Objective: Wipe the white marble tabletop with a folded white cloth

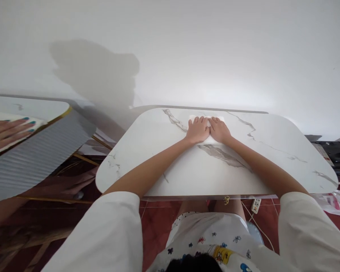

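Observation:
My left hand (198,129) lies flat on a folded white cloth or paper towel (209,141), fingers extended toward the wall. Beside it my right hand (218,129) rests on the same white piece, also with fingers stretched out. The two hands nearly touch at the thumbs and index fingers. Both press the piece against a white marble-patterned tabletop (198,177), near its far edge. Much of the piece is hidden under my palms, and I cannot tell its exact material.
At left, another person's hand (13,130) lies on a white cloth on a second marbled table (49,107). A white wall (204,56) stands behind both tables. A power strip (255,206) lies on the red tiled floor. Black equipment (336,151) and a clear plastic bag (336,202) are at right.

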A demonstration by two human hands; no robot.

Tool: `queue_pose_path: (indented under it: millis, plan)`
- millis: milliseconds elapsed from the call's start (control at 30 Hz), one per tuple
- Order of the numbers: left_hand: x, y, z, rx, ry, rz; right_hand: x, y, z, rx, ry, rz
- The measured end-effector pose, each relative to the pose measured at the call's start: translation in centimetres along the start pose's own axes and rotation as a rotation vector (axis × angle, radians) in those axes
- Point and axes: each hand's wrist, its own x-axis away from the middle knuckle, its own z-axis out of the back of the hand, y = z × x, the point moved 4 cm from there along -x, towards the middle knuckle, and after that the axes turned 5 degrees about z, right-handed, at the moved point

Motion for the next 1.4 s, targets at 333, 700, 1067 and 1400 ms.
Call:
queue_pose_path:
  millis: [333,700,1067,1400]
  plan:
    - [-4.6,-2.2,-0.6,-0.007,0.002,-0.003,-4.9,1.7,-1.1,0.002,0.029,-0.018]
    - [-7.4,-2.9,-1.3,-0.021,-0.013,0.020,-8.0,4.0,-2.6,-0.041,0.031,0.004]
    - [-8.9,-1.8,-1.7,-0.022,-0.006,0.044,-8.4,5.6,-2.1,-0.110,0.062,-0.052]
    - [-8.1,1.2,-2.0,-0.027,0.012,-0.012,-5.8,7.3,-1.4,-0.039,0.091,-0.069]
